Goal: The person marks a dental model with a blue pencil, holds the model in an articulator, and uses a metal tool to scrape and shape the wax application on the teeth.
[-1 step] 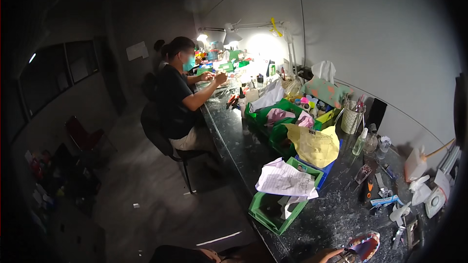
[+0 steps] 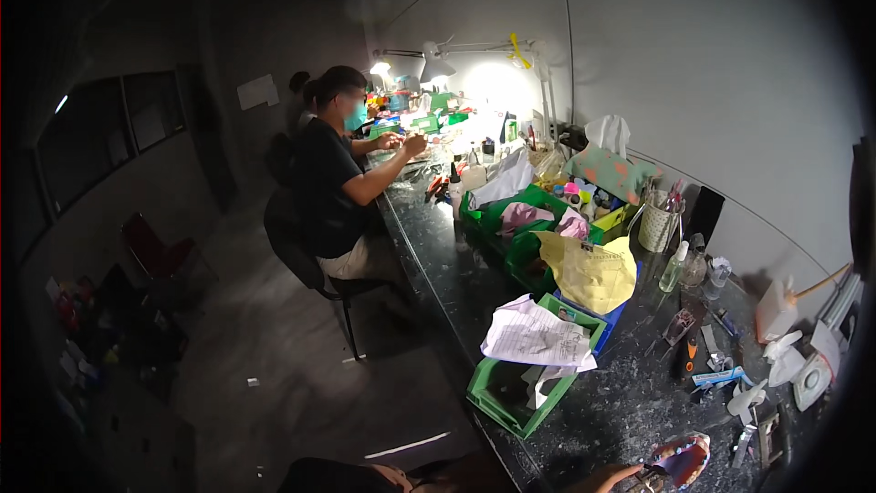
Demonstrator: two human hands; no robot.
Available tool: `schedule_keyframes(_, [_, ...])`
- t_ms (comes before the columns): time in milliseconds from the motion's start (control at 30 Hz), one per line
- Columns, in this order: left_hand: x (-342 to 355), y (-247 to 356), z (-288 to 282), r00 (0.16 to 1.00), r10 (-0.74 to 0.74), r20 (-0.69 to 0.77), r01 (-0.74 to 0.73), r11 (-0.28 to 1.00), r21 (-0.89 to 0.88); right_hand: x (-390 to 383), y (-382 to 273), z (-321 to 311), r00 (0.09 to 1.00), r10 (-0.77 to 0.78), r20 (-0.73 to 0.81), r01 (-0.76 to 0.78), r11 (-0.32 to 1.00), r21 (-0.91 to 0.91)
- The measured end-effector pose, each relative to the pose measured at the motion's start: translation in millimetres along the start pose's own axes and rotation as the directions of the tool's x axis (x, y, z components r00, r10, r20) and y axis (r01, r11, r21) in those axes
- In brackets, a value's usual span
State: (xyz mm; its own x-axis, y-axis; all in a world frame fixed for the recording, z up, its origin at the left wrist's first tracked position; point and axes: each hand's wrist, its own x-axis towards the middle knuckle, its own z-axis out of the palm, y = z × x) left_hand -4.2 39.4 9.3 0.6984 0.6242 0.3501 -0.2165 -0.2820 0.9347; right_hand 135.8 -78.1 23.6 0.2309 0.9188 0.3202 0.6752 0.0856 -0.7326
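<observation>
At the bottom edge, my left hand (image 2: 606,477) shows only in part, one finger reaching right to a dental model (image 2: 684,466). The model is a horseshoe arch with a purple-pink inside and pale teeth along its rim. A greyish, metal-looking part lies under the fingertip at its left side. The finger seems to grip it, but the rest of the hand is cut off by the frame. My right hand does not show. To the right of the model lie metal hand tools (image 2: 746,438) and a blue-and-white tube (image 2: 719,377).
On the dark bench stand green bins (image 2: 511,411) with papers (image 2: 538,336), a yellow bag (image 2: 591,274), a spray bottle (image 2: 675,267), a brush cup (image 2: 659,224) and an orange-handled knife (image 2: 691,356). Left, a masked co-worker (image 2: 333,173) sits working under lamps (image 2: 435,66).
</observation>
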Motion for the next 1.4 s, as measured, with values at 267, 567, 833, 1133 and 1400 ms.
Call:
schedule_keyframes(267, [-1, -19, 12, 0.941, 0.316, -0.119, -0.277, 0.924, 0.263, -4, 2, 4, 0.999, 0.019, -0.046, -0.022, 0.999, -0.047])
schedule_keyframes(567, [1, -13, 16, 0.936, 0.305, -0.176, -0.277, 0.946, 0.170, -5, -5, 0, 0.994, -0.041, -0.101, 0.033, 0.997, -0.074])
schedule_keyframes(833, [-7, -16, 18, 0.970, 0.195, -0.145, -0.172, 0.973, 0.155, -11, 1, 0, 1.000, 0.021, -0.021, -0.023, 0.994, -0.111])
schedule_keyframes(1133, [5, -32, -16, 0.994, 0.105, -0.041, -0.088, 0.946, 0.311, 12, 22, 26, 0.993, -0.076, -0.090, 0.081, 0.996, 0.049])
schedule_keyframes(1400, [-3, -32, 3, 0.996, 0.013, 0.091, -0.034, 0.971, 0.238, -2, 20, 9, 0.989, 0.092, -0.116, -0.092, 0.996, 0.007])
